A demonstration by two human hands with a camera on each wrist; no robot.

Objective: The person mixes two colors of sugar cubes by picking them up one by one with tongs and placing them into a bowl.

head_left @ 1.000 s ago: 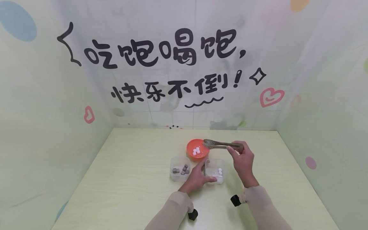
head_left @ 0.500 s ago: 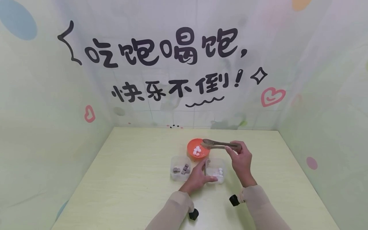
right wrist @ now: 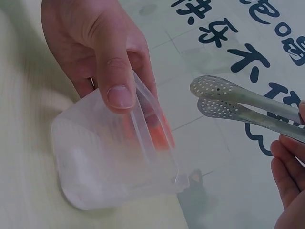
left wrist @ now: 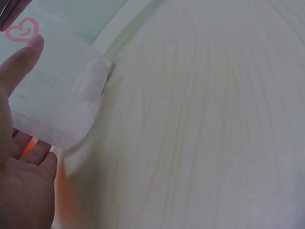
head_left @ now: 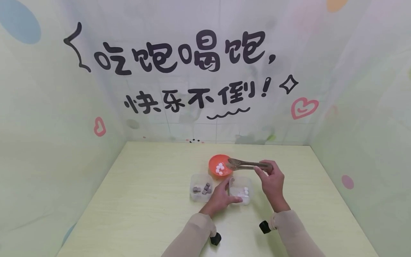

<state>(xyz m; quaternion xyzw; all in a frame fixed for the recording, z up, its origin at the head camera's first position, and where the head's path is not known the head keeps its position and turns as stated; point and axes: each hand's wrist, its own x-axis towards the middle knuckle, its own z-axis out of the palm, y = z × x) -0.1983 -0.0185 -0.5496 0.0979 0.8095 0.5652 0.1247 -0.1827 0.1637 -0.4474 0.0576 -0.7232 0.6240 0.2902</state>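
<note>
My right hand (head_left: 273, 181) holds metal tongs (head_left: 248, 163) by their back end. Their perforated tips overlap the right rim of an orange bowl (head_left: 212, 160) and lie close together in the right wrist view. Several small white cubes (head_left: 219, 167) lie in the bowl. With thumb at the near side and fingers at the left and far sides, my left hand (head_left: 221, 198) grips a clear plastic box (right wrist: 95, 157). It looks tipped in the right wrist view. A few white pieces (head_left: 246, 190) show at the box's right side. The hand hides the box's left wall.
A second clear box (head_left: 194, 179) with several brownish-purple cubes (head_left: 207, 189) stands left of my left hand. Both boxes are on the near side of the bowl, on a pale wooden table (head_left: 138, 200). Printed curtains (head_left: 179, 21) enclose the back and sides.
More white cubes lie in the bowl than one second ago. Over the last half second the tongs and right hand have shifted slightly right and nearer. My left hand stays on the box.
</note>
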